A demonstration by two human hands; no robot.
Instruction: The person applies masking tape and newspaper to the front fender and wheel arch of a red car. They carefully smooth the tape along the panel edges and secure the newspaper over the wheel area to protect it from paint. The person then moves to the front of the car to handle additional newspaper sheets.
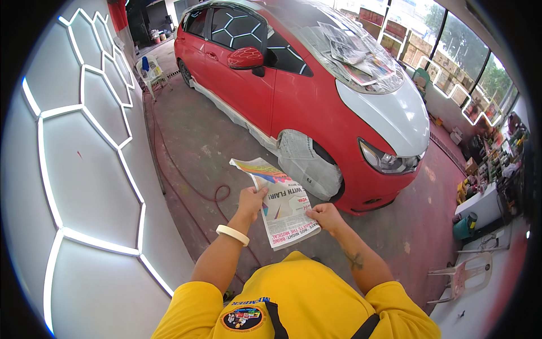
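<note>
A folded sheet of newspaper (285,206), printed in colour, is held out in front of my body. My left hand (252,202) pinches its left edge, while my right hand (326,218) grips the right edge, thumb on top. A roll of masking tape (232,235) sits around my left wrist like a bracelet. Beyond the paper stands a red car (316,107) with a pale, whitish hood (389,116). Paper (307,164) covers its near front wheel, and newspaper sheets (350,53) with clear plastic lie over the windscreen.
A red hose (180,189) snakes across the floor on the left. Hexagonal light tubes (101,240) line the left wall. A white plastic chair (149,76) stands at the far left, another chair (466,277) at the lower right. Cluttered shelves (497,164) run along the right side.
</note>
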